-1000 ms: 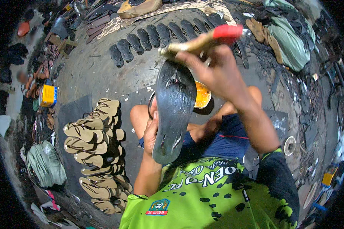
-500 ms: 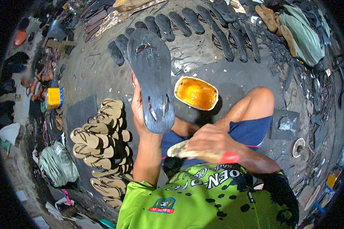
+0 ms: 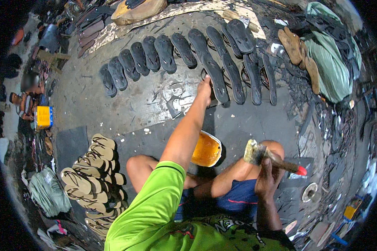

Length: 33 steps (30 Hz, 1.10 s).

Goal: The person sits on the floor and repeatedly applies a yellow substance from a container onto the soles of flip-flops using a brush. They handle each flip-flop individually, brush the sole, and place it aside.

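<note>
My left hand (image 3: 204, 90) reaches forward to a black sandal (image 3: 215, 83) at the front of the row. Its thumb shows at the sandal's left edge, while the other fingers are mostly hidden beneath. The sandal's far end overlaps another black sandal (image 3: 197, 40). In my right hand (image 3: 267, 179), over my right knee, is a brush (image 3: 276, 159) with a red-tipped wooden handle. Its bristles (image 3: 253, 152) are caked with pale yellowish stuff and point up and left. Partly behind my left forearm, a white-rimmed tub (image 3: 218, 144) holds amber, glue-like liquid.
Several black sandals (image 3: 145, 54) line the floor ahead. Tan sandals (image 3: 83, 180) are piled on the left, beyond my left knee. Green sacking (image 3: 331, 62) and brown soles (image 3: 292, 46) lie far right. A yellow tin (image 3: 43, 117) stands far left.
My left hand has carried the black sandal from up in front of me forward to the row. My right hand, with the brush, has moved right and turned the bristles upward.
</note>
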Motion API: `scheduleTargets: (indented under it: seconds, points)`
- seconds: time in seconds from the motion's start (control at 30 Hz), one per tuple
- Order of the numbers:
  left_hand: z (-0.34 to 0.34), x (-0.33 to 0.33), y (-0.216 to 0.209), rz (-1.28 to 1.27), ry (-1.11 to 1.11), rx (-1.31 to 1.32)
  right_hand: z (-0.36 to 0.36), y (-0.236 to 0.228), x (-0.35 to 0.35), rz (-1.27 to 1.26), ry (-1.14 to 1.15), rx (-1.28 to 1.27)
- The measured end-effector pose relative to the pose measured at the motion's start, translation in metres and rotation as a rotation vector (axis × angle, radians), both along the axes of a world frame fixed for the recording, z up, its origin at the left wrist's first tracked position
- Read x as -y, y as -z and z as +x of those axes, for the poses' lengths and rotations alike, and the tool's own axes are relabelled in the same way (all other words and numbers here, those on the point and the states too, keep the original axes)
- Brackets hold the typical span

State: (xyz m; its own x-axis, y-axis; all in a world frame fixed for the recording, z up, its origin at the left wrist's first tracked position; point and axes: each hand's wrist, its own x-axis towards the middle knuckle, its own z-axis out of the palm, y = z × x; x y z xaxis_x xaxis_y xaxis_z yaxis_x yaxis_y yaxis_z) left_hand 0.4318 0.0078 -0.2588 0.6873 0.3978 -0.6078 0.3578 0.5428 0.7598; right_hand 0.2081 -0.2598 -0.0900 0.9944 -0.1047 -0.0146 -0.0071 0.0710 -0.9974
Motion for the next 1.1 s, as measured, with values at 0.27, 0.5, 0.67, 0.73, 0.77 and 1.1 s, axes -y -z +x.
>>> scheduleTargets:
  seconds: [0.27, 0.5, 0.67, 0.73, 0.77, 1.1]
  points:
    - [-0.075, -0.043, -0.018, -0.023, 0.047, 0.064, 0.035, 0.004, -0.052, -0.273, -0.359, 0.029]
    - [-0.382, -0.163, -0.169, 0.622, -0.264, -0.003, 0.041, 0.106, -0.148, -1.354, -0.731, 0.668]
    - [-0.678, -0.114, -0.114, 1.085, -0.307, -0.692, 0.027, 0.039, -0.15, -0.642, -0.842, 0.103]
    - [-0.761, -0.039, -0.076, 1.1, -0.105, -1.07, 0.012, -0.005, -0.137, -0.628, -0.762, 0.3]
    - [-0.782, -0.003, -0.065, 1.065, 0.012, -1.275, 0.008, -0.022, -0.128, -0.666, -0.768, 0.269]
    - [-0.843, 0.004, -0.079, 0.655, 0.218, -0.797, -0.016, 0.001, -0.094, -0.978, -1.036, 0.073]
